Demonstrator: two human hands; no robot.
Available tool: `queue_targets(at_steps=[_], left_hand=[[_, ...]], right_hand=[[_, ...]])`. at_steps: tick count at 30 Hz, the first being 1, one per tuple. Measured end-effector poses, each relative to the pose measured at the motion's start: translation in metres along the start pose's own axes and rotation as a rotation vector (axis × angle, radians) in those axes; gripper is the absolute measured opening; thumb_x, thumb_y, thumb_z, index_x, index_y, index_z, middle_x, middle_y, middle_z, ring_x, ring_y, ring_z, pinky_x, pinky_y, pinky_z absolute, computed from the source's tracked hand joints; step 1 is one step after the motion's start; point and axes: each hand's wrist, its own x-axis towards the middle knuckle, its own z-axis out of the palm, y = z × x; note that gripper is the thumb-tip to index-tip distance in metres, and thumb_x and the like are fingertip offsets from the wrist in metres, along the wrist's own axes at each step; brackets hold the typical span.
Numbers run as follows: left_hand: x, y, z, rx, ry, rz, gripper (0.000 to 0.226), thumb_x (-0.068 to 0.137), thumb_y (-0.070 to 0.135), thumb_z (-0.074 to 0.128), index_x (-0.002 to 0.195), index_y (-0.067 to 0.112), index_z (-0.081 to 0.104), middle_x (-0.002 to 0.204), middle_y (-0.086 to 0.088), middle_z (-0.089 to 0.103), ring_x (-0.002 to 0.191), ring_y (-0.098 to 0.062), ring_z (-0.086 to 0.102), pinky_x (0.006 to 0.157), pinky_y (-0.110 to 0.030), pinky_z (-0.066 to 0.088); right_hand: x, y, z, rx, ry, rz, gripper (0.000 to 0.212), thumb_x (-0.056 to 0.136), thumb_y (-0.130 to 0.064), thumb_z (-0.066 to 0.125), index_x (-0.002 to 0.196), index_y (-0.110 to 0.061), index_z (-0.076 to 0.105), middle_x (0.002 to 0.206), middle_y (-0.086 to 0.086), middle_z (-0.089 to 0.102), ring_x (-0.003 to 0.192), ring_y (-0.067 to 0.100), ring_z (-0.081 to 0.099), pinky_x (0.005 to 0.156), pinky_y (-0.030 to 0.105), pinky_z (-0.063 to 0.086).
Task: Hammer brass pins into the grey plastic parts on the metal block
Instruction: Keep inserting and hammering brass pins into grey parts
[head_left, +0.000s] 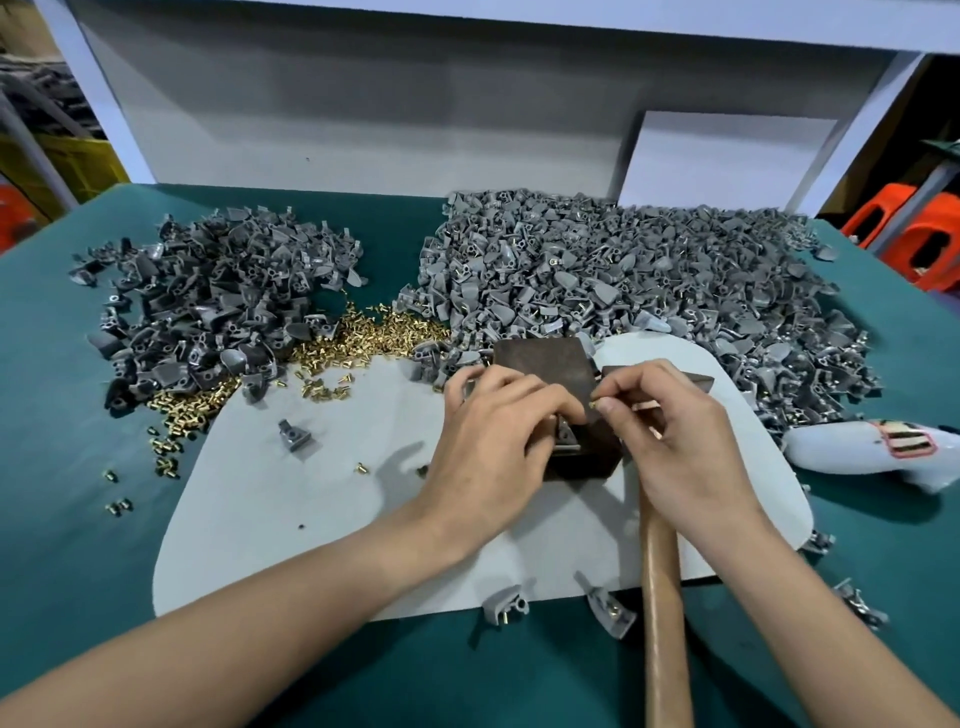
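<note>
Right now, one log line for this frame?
stage: pin placement | left hand: holds grey part on metal block | right hand: pinches brass pin over block | hammer: handle under right hand

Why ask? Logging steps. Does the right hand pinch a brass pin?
Yes, the right hand pinches a brass pin over the metal block.

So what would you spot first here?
A darker heap of grey plastic parts lies at the left, a bigger heap at the right, shiny brass pins spilled between them. In front, the left hand and right hand meet over a metal block, the right pinching one pin.
</note>
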Motion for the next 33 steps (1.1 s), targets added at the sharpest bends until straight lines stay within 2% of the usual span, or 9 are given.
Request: queue_targets(at_steps=[4, 9, 12, 16, 18, 21, 24, 26, 33], left_hand=[[-0.001, -0.004, 0.003, -0.124, 0.048, -0.044, 0.029, 0.082, 0.003, 0.062, 0.097, 0.028, 0.063, 0.090, 0.018, 0.064, 0.097, -0.006, 0.049, 0.097, -0.032, 0.026], [-0.007, -0.006, 0.009, -0.157, 0.104, -0.048, 0.018, 0.084, 0.008, 0.061, 0.093, 0.023, 0.064, 0.087, 0.018, 0.061, 0.095, -0.006, 0.048, 0.097, -0.035, 0.029], [-0.007, -0.006, 0.009, -0.139, 0.143, -0.051, 0.015, 0.082, 0.012, 0.059, 0.090, 0.021, 0.066, 0.086, 0.016, 0.063, 0.093, -0.008, 0.049, 0.094, -0.038, 0.032], [-0.007, -0.009, 0.009, -0.172, 0.183, -0.038, 0.013, 0.082, 0.014, 0.060, 0.090, 0.019, 0.068, 0.085, 0.020, 0.059, 0.090, -0.008, 0.050, 0.091, -0.039, 0.035], [-0.007, -0.010, 0.010, -0.207, 0.182, -0.007, 0.013, 0.083, 0.015, 0.058, 0.091, 0.017, 0.068, 0.086, 0.017, 0.061, 0.088, -0.008, 0.051, 0.092, -0.041, 0.037], [-0.008, -0.013, 0.011, -0.266, 0.189, 0.049, 0.010, 0.083, 0.007, 0.064, 0.090, 0.011, 0.069, 0.086, 0.012, 0.065, 0.084, -0.002, 0.055, 0.099, -0.043, 0.038], [-0.008, -0.017, 0.011, -0.357, 0.168, 0.056, 0.012, 0.082, 0.000, 0.068, 0.090, 0.009, 0.071, 0.088, 0.009, 0.067, 0.085, -0.005, 0.061, 0.109, -0.038, 0.036], [-0.008, -0.017, 0.011, -0.416, 0.152, 0.036, 0.013, 0.083, 0.000, 0.068, 0.091, 0.008, 0.073, 0.089, 0.005, 0.070, 0.086, -0.008, 0.063, 0.112, -0.033, 0.033], [-0.009, -0.017, 0.010, -0.602, 0.052, -0.057, 0.027, 0.081, 0.005, 0.072, 0.106, 0.014, 0.073, 0.099, 0.004, 0.069, 0.095, -0.008, 0.063, 0.107, -0.015, 0.031]], right_hand=[[-0.003, 0.002, 0.010, -0.096, -0.049, 0.004, 0.017, 0.084, -0.003, 0.067, 0.083, -0.020, 0.064, 0.084, -0.008, 0.061, 0.084, 0.018, 0.056, 0.076, 0.033, 0.045], [-0.013, -0.003, 0.008, 0.032, 0.021, 0.011, 0.021, 0.083, -0.007, 0.067, 0.080, -0.028, 0.062, 0.084, -0.016, 0.062, 0.085, 0.013, 0.057, 0.075, 0.030, 0.045], [-0.015, -0.006, 0.011, -0.037, -0.033, 0.001, 0.020, 0.082, -0.007, 0.068, 0.080, -0.026, 0.063, 0.082, -0.018, 0.059, 0.086, 0.012, 0.051, 0.074, 0.019, 0.038], [-0.015, -0.006, 0.012, -0.071, 0.000, 0.043, 0.021, 0.080, -0.008, 0.070, 0.077, -0.027, 0.063, 0.079, -0.021, 0.057, 0.086, 0.011, 0.045, 0.074, 0.012, 0.032], [-0.015, -0.005, 0.011, -0.048, 0.016, 0.090, 0.022, 0.079, -0.010, 0.071, 0.074, -0.031, 0.063, 0.077, -0.021, 0.058, 0.089, 0.010, 0.045, 0.076, 0.013, 0.033], [-0.015, -0.006, 0.011, 0.020, 0.021, 0.156, 0.021, 0.077, -0.012, 0.072, 0.072, -0.032, 0.066, 0.082, -0.017, 0.061, 0.098, 0.015, 0.049, 0.085, 0.026, 0.038], [-0.013, -0.007, 0.010, 0.079, 0.017, 0.211, 0.023, 0.075, -0.012, 0.073, 0.069, -0.033, 0.067, 0.092, -0.011, 0.063, 0.107, 0.017, 0.051, 0.099, 0.040, 0.038], [-0.012, -0.007, 0.008, 0.076, 0.006, 0.217, 0.022, 0.074, -0.014, 0.073, 0.069, -0.034, 0.067, 0.094, -0.012, 0.063, 0.109, 0.017, 0.052, 0.101, 0.042, 0.036], [-0.015, -0.004, 0.008, 0.039, 0.036, 0.223, 0.022, 0.075, -0.015, 0.073, 0.069, -0.034, 0.065, 0.095, -0.017, 0.062, 0.112, 0.017, 0.048, 0.098, 0.033, 0.036]])
